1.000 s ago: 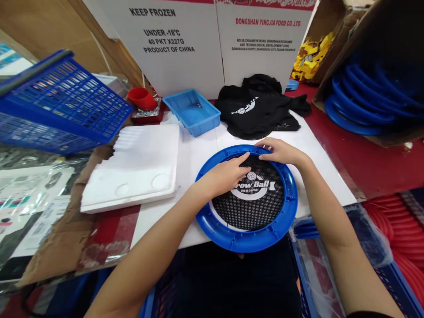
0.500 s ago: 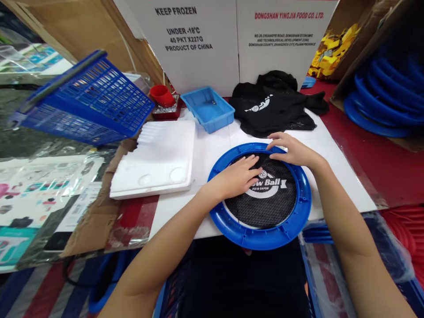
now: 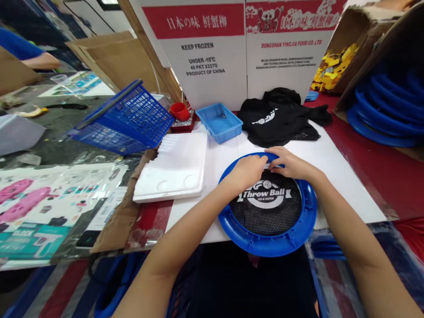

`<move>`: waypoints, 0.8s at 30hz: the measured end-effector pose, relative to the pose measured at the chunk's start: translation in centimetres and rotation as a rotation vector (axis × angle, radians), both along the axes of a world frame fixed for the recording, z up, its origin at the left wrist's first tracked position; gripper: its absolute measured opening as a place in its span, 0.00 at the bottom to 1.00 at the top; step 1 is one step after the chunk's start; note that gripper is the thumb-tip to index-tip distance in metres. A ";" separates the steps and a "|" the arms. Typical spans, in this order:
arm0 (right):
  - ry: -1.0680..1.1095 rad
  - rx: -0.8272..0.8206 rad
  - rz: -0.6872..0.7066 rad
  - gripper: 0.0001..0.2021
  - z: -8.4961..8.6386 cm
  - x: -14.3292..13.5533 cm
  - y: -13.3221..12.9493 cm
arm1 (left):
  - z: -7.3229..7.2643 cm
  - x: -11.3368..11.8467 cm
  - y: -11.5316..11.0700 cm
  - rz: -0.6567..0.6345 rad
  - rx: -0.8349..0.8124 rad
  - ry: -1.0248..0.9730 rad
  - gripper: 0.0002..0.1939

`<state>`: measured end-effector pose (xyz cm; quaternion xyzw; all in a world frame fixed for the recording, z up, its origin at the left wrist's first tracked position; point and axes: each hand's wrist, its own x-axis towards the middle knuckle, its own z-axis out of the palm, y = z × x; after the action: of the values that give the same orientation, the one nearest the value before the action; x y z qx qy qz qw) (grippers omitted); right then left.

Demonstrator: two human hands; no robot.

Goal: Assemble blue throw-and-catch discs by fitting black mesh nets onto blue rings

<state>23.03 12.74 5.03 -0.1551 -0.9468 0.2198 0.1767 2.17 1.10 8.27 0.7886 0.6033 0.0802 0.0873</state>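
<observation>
On the white board, both hands are working at a blue ring.
The left and right hand are pinching its far rim beside black mesh.

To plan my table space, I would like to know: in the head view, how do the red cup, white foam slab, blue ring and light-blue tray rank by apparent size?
Largest to smallest:
blue ring
white foam slab
light-blue tray
red cup

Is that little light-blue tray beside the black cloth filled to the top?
No, the light-blue tray shows most of its bare floor, with only something small in it.
</observation>
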 end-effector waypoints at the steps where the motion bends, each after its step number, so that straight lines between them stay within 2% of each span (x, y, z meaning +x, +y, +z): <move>1: 0.020 0.013 0.008 0.07 0.2 -0.1 -0.1 | -0.1 -0.2 0.1 0.008 -0.003 -0.020 0.10; 4: 0.059 0.035 0.012 0.07 1.1 0.0 -0.4 | -1.0 -0.9 0.2 -0.024 0.011 -0.177 0.07; 7: 0.045 0.010 -0.001 0.08 1.9 0.2 -0.6 | -1.8 -1.3 0.0 -0.051 0.095 -0.404 0.05; 11: 0.007 -0.054 -0.089 0.08 2.2 0.3 -0.8 | -2.2 -1.2 0.2 -0.027 0.204 -0.596 0.07; 17: 0.107 -0.110 -0.180 0.10 1.9 0.5 -0.5 | -2.8 -1.3 1.4 -0.062 0.247 -0.569 0.11; 24: 0.029 -0.065 -0.171 0.10 1.9 0.8 -0.1 | -3.4 -1.3 2.1 -0.059 0.227 -0.508 0.16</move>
<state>23.84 12.65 6.95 -0.2376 -0.9198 0.2369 0.2033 0.92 3.20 4.83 0.7652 0.5261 0.3397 0.1490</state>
